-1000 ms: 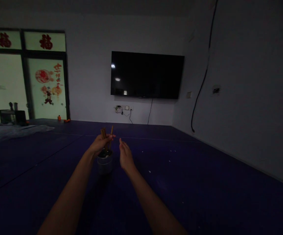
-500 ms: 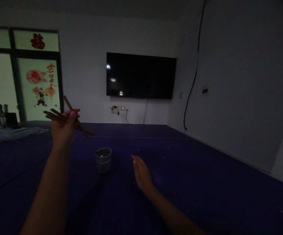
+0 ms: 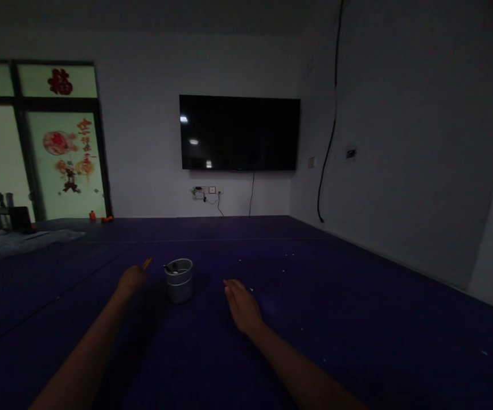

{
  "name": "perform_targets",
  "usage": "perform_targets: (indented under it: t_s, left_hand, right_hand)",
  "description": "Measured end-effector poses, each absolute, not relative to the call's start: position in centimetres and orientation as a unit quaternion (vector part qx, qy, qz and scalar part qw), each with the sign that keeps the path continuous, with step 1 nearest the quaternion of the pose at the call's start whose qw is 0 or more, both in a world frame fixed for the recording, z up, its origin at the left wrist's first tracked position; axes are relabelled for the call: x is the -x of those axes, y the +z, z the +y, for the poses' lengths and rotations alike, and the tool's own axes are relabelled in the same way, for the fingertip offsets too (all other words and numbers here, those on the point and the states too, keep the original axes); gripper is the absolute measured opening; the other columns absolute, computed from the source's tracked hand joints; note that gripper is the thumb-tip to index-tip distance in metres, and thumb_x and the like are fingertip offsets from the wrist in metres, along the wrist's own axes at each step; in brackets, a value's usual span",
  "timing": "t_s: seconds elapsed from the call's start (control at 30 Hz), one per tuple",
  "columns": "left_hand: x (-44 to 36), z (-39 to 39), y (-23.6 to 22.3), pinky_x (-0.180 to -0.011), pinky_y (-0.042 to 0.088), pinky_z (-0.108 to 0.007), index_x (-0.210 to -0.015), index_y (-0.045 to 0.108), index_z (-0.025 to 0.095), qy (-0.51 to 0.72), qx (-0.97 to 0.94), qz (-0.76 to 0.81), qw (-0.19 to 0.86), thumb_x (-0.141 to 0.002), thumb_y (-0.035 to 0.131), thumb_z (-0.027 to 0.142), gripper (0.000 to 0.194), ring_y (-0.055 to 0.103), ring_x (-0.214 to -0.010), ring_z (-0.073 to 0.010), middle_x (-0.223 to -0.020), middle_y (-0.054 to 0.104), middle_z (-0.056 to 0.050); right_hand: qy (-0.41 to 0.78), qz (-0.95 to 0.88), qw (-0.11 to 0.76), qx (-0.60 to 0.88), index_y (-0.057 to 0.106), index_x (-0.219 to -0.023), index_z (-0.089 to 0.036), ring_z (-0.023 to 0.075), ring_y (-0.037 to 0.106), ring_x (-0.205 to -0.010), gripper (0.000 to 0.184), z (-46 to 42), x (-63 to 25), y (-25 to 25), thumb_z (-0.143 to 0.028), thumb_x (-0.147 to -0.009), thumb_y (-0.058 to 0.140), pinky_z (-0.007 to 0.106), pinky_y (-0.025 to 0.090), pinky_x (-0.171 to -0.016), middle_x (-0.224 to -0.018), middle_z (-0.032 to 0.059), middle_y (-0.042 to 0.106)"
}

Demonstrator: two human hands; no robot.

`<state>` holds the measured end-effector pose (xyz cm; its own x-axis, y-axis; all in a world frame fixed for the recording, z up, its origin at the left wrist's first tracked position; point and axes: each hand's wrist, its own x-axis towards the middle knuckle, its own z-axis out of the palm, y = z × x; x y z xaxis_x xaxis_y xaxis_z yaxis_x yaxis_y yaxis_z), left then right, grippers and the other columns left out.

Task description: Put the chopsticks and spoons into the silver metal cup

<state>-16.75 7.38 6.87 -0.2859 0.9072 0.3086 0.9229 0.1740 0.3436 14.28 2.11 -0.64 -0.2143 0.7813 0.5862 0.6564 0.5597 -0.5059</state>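
Observation:
To the left of a grey cylindrical cup (image 3: 180, 287), my left hand (image 3: 132, 281) is low over the purple surface, closed around wooden chopsticks (image 3: 147, 263). Only their short ends show past the fist; the rest are hidden by the hand. The cup stands upright, apart from both hands, with something dark and a small white bit inside its rim. On the cup's right side, my right hand (image 3: 242, 307) is held edge-on close to the surface, its fingers stretched out together, and I see nothing in it.
Small white bits (image 3: 283, 271) lie scattered on the purple surface (image 3: 212, 364). Clear plastic sheeting (image 3: 28, 244) and a dark box (image 3: 5, 219) are at the far left. A television (image 3: 240, 134) hangs on the back wall; a black cable (image 3: 332, 142) runs down the right wall.
My left hand has come down with the chopsticks, from raised in the air to low beside the cup, and turned so they are mostly hidden. My right hand has shifted slightly down and left.

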Motion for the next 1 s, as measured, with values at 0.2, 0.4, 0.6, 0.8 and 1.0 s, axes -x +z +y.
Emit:
perform_targets:
  t_s: [0.2, 0.4, 0.6, 0.8, 1.0]
  left_hand:
    - [16.5, 6.5, 3.3, -0.057, 0.045, -0.028, -0.070, 0.063, 0.013, -0.188, 0.565, -0.804, 0.004, -0.069, 0.043, 0.013, 0.020, 0.065, -0.074, -0.0261, -0.076, 0.067, -0.015]
    - [14.1, 5.1, 1.1, -0.065, 0.046, -0.035, -0.087, 0.063, 0.010, -0.175, 0.554, -0.813, 0.040, -0.077, 0.034, 0.014, 0.031, 0.062, -0.086, -0.0306, -0.085, 0.065, -0.020]
    - [13.1, 4.2, 1.6, -0.066, 0.045, -0.034, -0.095, 0.060, 0.008, -0.144, 0.564, -0.810, 0.076, -0.080, 0.032, 0.018, 0.033, 0.060, -0.089, -0.0289, -0.091, 0.064, -0.020]
    - [13.0, 4.2, 1.9, -0.067, 0.045, -0.033, -0.095, 0.060, 0.009, -0.145, 0.553, -0.815, 0.092, -0.080, 0.033, 0.018, 0.032, 0.059, -0.091, -0.0281, -0.091, 0.063, -0.019]
    - [13.0, 4.0, 1.7, -0.066, 0.044, -0.033, -0.094, 0.060, 0.007, -0.140, 0.552, -0.812, 0.124, -0.081, 0.031, 0.015, 0.033, 0.057, -0.092, -0.0292, -0.094, 0.061, -0.020]
  right_hand:
    - [0.076, -0.785, 0.402, 0.465, 0.051, -0.122, -0.019, 0.0174, 0.049, -0.112, 0.046, 1.8, -14.1, -0.1, -0.040, -0.093, 0.022, 0.031, 0.038, -0.094, -0.119, 0.0084, 0.055]
    - [0.068, -0.793, 0.388, 0.465, 0.051, -0.123, -0.018, 0.0171, 0.049, -0.112, 0.047, 1.8, -14.2, -0.2, -0.040, -0.093, 0.021, 0.031, 0.038, -0.094, -0.119, 0.0090, 0.055]
    - [0.051, -0.804, 0.352, 0.478, 0.051, -0.122, -0.019, 0.0190, 0.047, -0.115, 0.045, 1.5, -13.9, -0.4, -0.039, -0.093, 0.024, 0.033, 0.037, -0.094, -0.123, 0.0097, 0.052]
    - [0.029, -0.800, 0.337, 0.496, 0.052, -0.122, -0.019, 0.0211, 0.047, -0.115, 0.044, 1.3, -13.6, -0.5, -0.038, -0.092, 0.026, 0.036, 0.036, -0.095, -0.124, 0.0105, 0.052]
    - [0.022, -0.799, 0.340, 0.495, 0.055, -0.119, -0.021, 0.0213, 0.048, -0.114, 0.042, 1.2, -13.6, -0.5, -0.038, -0.092, 0.027, 0.036, 0.037, -0.095, -0.123, 0.0092, 0.053]
